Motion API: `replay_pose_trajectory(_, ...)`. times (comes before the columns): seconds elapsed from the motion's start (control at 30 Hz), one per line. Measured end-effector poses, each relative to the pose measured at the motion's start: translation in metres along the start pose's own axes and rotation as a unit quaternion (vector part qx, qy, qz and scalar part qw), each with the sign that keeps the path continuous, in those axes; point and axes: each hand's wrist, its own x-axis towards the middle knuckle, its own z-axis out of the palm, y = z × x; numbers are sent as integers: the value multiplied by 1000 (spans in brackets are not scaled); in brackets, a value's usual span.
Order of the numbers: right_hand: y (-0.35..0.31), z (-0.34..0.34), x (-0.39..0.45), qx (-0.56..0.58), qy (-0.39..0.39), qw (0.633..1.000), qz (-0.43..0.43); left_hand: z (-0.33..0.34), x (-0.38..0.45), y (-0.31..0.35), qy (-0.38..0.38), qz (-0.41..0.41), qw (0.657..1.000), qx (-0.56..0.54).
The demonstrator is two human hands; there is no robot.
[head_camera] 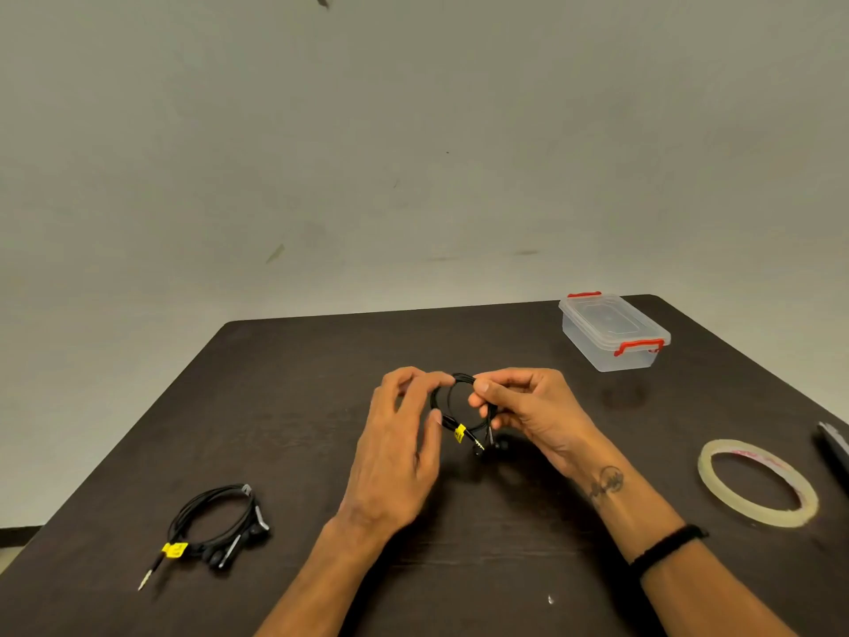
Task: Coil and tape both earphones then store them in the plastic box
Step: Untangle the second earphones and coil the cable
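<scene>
Black coiled earphone cable with yellow tag (461, 409) held above the dark brown tabletop (298, 406), near its centre. Right hand (528, 409): grip closed, thumb and curled fingers pinching the coil's right side. Left hand (399, 434): fingers loosely extended, fingertips touching the coil's left side. Second black coiled earphone with yellow tag (216, 528) lies on the tabletop, near-left. Clear plastic box with red latches (613, 333), lid on, far-right. Roll of clear tape (758, 482), flat, near the right edge.
</scene>
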Motion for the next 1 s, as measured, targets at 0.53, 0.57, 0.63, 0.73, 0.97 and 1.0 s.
replay_pose_trajectory(0.53, 2, 6, -2, -10, -67, 997, 45, 2, 3, -14, -21, 77, 983, 163)
replay_pose_trajectory(0.57, 2, 5, -2, -8, -66, 997, 46, 2, 3, -14, -16, 75, 984, 161)
replay_pose_trajectory(0.63, 2, 5, -2, -7, -65, 997, 46, 2, 3, -12, 2, 73, 989, 131)
replay_pose_trajectory(0.73, 4, 6, -4, -13, -60, 997, 44, 2, 4, -7, 46, 26, 999, -2)
replay_pose_trajectory(0.97, 4, 9, -8, -22, -97, 995, 19, -2, 11, 4, 106, -282, 876, -376)
replay_pose_trajectory(1.0, 3, 10, -9, -23, -100, 995, 16, -4, 12, 6, 114, -299, 856, -406)
